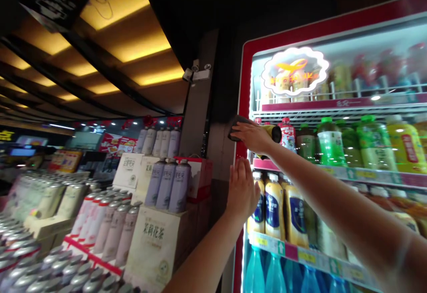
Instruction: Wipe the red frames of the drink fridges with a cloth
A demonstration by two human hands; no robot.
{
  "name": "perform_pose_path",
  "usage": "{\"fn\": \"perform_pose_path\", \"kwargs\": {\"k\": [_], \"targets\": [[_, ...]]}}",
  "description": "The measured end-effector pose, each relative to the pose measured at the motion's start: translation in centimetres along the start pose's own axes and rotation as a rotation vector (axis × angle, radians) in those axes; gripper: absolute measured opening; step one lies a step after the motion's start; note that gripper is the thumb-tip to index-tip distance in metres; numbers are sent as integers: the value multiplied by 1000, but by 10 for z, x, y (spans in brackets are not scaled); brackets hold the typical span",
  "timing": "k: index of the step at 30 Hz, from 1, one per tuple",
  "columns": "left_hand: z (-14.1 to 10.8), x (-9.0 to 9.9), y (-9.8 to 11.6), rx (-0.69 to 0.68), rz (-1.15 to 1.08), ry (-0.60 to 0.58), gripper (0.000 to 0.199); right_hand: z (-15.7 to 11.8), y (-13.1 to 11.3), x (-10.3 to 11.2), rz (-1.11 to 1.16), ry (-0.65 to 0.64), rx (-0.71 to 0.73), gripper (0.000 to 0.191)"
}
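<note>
Tool point(276, 134) is sitting gripped in the right hand point(255, 138) at the fridge point(246, 75); the left hand point(243, 190) is standing straight-fingered just below.

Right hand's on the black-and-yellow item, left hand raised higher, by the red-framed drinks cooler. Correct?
No: the head view shows the left hand lower than the right hand. The right hand is on the black-and-yellow item, by the red-framed drinks cooler.

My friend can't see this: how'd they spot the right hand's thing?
Find the red-framed fridge. At its left side, the right hand, the higher one, holds an object. Unlike the red-capped bottle nearby, it's yellow with a black end.
</note>
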State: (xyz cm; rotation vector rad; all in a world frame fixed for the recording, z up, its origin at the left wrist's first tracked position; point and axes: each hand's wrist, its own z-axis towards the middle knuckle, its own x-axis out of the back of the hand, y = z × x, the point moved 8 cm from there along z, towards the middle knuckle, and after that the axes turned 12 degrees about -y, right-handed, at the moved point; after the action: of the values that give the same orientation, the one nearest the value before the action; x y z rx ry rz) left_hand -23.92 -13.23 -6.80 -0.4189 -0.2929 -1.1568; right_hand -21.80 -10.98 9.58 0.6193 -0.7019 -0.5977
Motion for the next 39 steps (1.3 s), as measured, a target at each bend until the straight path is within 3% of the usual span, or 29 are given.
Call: {"fn": "perform_pose_path", "kwargs": {"k": [2, 4, 9, 11, 15, 17, 19, 22, 24, 29, 31, 33, 36, 38, 39], "targets": [[0, 2, 1, 14, 10, 2, 76, -7, -12, -4, 12, -33, 122, 48], [0, 2, 3, 0, 10, -13, 76, -10, -7, -1, 3, -46, 158, 51], [0, 1, 1, 0, -48, 5, 84, -1, 30, 15, -53, -3, -61, 50], [-1, 4, 1, 11, -60, 44, 87, -4, 22, 11, -49, -15, -42, 52], [-3, 14, 4, 11, -48, 94, 91, -29, -7, -1, -35, -88, 134, 52], [-3, 16, 5, 4, -47, 96, 91, -42, -7, 0, -41, -117, 186, 53], [-3, 16, 7, -13, -50, 88, 91, -49, 11, 10, -56, -82, 116, 52], [-3, 15, 8, -29, -49, 86, 92, -61, 48, 30, -87, 69, -165, 48], [-3, 15, 8, -29, -50, 99, 92, -72, 50, 31, -104, 117, -255, 46], [-3, 18, 10, -48, -39, 123, 92, -95, -1, 7, -109, -35, 38, 48], [-2, 18, 11, -61, -24, 118, 91, -106, 5, 12, -114, -48, 59, 46], [-1, 19, 12, -76, -8, 108, 88, -118, 35, 31, -131, 25, -83, 45], [-1, 17, 14, -96, 16, 90, 86, -145, 81, 59, -168, 213, -422, 45], [-1, 16, 15, -110, 34, 79, 87, -160, 82, 59, -185, 264, -526, 45], [-1, 16, 16, -116, 42, 76, 87, -163, 72, 54, -191, 247, -509, 46]]}}
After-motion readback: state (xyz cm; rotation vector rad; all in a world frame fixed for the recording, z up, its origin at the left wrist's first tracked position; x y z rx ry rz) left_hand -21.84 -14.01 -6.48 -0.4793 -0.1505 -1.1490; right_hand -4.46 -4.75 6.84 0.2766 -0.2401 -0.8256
